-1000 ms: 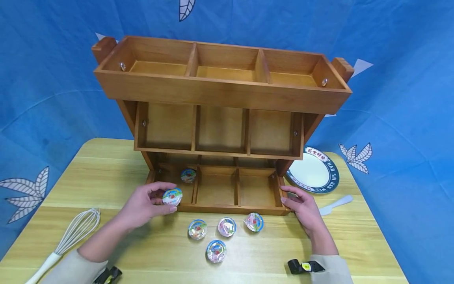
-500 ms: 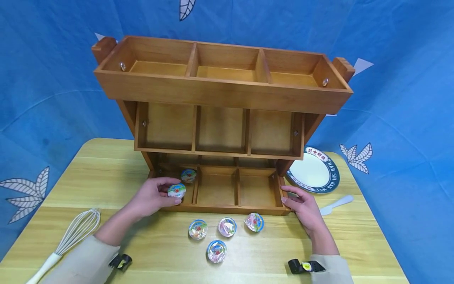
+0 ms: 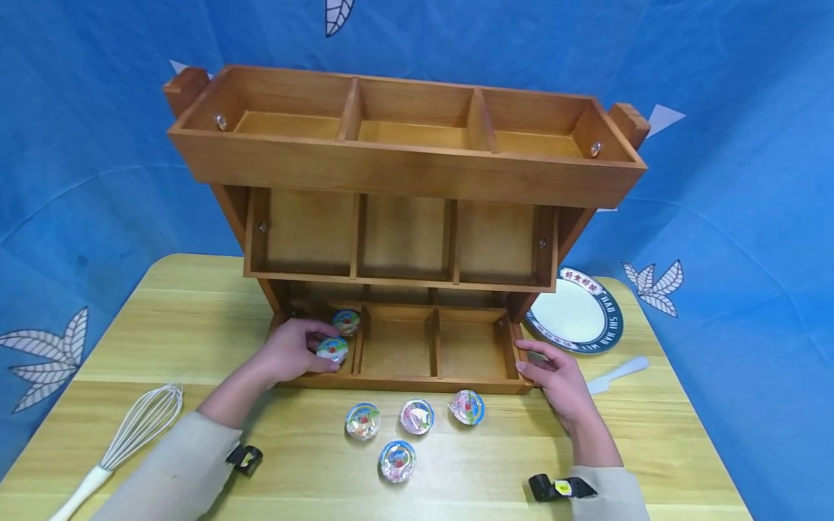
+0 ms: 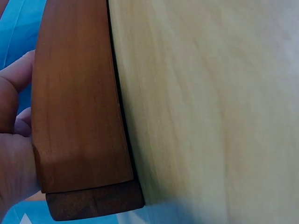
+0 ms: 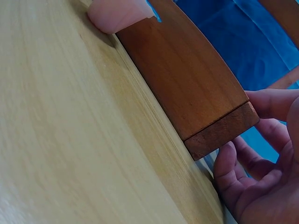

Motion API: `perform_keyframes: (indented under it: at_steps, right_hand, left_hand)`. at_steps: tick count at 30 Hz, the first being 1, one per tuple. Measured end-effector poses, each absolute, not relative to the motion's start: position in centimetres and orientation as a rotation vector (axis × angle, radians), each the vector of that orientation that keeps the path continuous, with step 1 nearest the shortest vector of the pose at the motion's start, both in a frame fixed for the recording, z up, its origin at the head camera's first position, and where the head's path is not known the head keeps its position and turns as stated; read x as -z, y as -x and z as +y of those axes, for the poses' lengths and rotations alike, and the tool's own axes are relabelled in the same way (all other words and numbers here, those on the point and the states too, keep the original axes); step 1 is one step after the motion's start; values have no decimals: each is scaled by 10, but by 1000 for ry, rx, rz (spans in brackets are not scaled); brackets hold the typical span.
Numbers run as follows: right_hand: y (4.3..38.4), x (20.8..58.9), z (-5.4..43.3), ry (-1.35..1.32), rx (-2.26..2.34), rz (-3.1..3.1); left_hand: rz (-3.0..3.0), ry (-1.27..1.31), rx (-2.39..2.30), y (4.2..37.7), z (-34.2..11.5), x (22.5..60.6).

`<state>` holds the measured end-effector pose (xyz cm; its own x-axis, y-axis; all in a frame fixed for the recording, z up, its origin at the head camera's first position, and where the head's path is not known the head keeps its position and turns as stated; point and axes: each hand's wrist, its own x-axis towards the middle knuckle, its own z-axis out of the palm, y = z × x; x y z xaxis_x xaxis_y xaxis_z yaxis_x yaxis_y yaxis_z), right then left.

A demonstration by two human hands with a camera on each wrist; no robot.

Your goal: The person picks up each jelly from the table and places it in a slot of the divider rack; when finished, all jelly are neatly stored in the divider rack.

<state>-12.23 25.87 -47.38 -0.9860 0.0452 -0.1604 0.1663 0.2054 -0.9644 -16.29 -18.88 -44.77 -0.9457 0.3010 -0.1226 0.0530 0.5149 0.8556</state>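
Observation:
My left hand point(image 3: 290, 352) pinches a small jelly cup point(image 3: 333, 352) with a printed foil lid between thumb and fingers. It is over the left compartment of the bottom tray point(image 3: 417, 384) of a three-tier wooden rack point(image 3: 404, 168). Behind it in that compartment lies another jelly cup point(image 3: 346, 319). My right hand point(image 3: 555, 379) holds the tray's right end; the right wrist view shows its fingers around the corner of the wood point(image 5: 224, 133). In the left wrist view the tray's front board point(image 4: 81, 102) hides the held cup and part of the left hand.
Several jelly cups point(image 3: 397, 462) lie on the table in front of the rack. A whisk point(image 3: 133, 438) is at the left. A plate point(image 3: 567, 312) and a white plastic knife point(image 3: 619, 375) lie on the right. The two upper tiers overhang the bottom tray.
My left hand has carried its jelly cup rightward and slightly farther back, from the tray's front left edge to over the left compartment. The right hand has stayed put.

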Motion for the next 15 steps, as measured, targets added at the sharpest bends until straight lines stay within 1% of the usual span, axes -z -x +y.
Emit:
perform_keyframes:
  at_steps: [15]
  right_hand:
    - [125,474,259,-233,1894,2356]
  left_hand:
    - [2372,-258,-1452,168,-188,448]
